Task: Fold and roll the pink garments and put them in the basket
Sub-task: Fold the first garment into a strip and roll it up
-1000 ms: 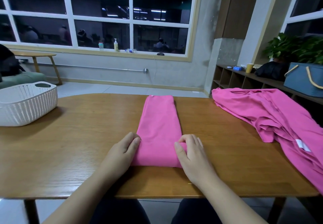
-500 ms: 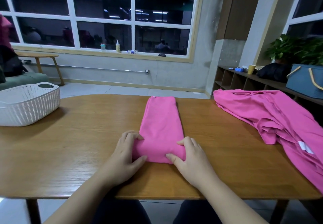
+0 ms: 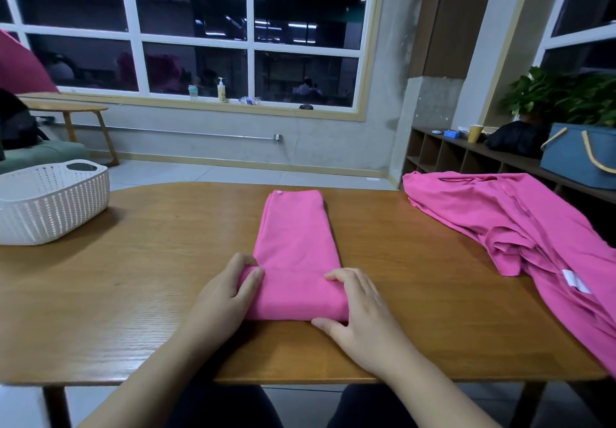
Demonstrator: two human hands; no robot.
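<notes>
A pink garment (image 3: pixel 295 237), folded into a long narrow strip, lies lengthwise on the middle of the wooden table (image 3: pixel 143 281). Its near end is turned over into a short roll. My left hand (image 3: pixel 226 294) grips the roll's left end, thumb on top. My right hand (image 3: pixel 360 311) holds the roll's right end, fingers curled over it and thumb along the table. A second pink garment (image 3: pixel 520 227) lies loose and crumpled at the table's right side, a white label showing. The white perforated basket (image 3: pixel 50 204) stands at the table's far left, nothing visible inside.
A low shelf unit (image 3: pixel 446 154) behind the table on the right carries a blue bag (image 3: pixel 580 157), a dark bag, a yellow cup and a plant. A small wooden side table (image 3: pixel 76 110) and a green seat stand far left, under the window.
The near end of the strip has been rolled away from me by about one turn. Both hands moved forward with it and now clasp the roll's ends.
</notes>
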